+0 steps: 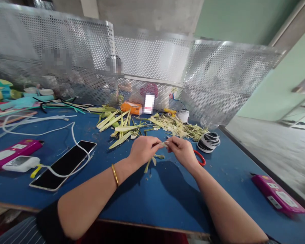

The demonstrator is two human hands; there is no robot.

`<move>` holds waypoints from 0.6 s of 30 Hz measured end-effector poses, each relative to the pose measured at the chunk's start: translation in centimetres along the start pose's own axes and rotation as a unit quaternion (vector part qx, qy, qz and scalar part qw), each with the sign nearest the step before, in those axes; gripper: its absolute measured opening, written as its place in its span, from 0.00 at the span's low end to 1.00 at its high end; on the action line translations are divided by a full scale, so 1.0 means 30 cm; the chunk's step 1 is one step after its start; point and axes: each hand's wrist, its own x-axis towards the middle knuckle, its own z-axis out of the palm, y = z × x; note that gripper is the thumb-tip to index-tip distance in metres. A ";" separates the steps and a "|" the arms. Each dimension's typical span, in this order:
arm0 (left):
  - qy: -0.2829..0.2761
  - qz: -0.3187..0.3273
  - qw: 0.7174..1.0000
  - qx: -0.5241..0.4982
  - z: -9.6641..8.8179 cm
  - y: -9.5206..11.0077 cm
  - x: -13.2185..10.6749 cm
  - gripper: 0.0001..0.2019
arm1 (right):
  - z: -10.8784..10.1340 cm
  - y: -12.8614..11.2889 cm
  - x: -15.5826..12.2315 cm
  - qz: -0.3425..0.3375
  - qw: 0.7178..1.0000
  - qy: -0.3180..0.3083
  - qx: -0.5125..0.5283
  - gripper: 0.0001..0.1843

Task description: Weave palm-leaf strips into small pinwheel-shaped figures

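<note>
Above the blue table (152,200), my left hand (143,149) and my right hand (181,150) meet, fingertips close together. Between them they pinch a thin pale strip (164,144), which looks like a piece of plant leaf or husk; its ends are hidden by my fingers. Small pale green scraps (152,162) lie on the table just below my left hand. Red-handled scissors (200,158), mostly hidden, lie beside my right wrist. Beyond my hands are long pale green leaf strips (120,128) and a heap of shredded pieces (178,125).
A phone (63,166) lies left, with a white cable (73,135) across it and a white device (21,163) beside a magenta box (30,146). Another magenta box (278,194) is at right. A black-and-white roll (208,142) stands near the perforated metal screen (152,57); people sit behind it.
</note>
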 end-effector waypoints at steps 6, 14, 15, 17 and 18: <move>-0.008 -0.109 0.992 -0.056 -0.028 0.006 0.011 0.10 | -0.098 0.036 0.005 0.055 0.991 0.000 -0.125 0.10; 0.023 -0.226 0.962 -0.153 -0.009 -0.063 0.033 0.11 | -0.169 0.143 -0.047 0.173 0.861 -0.170 -0.448 0.21; 0.026 -0.229 0.962 -0.150 -0.007 -0.068 0.034 0.11 | -0.161 0.148 -0.045 0.169 0.860 -0.168 -0.451 0.21; 0.035 -0.231 0.961 -0.146 -0.005 -0.075 0.037 0.12 | -0.149 0.157 -0.037 0.162 0.860 -0.163 -0.456 0.22; 0.042 -0.231 0.961 -0.145 -0.006 -0.078 0.039 0.12 | -0.144 0.162 -0.032 0.157 0.866 -0.155 -0.449 0.23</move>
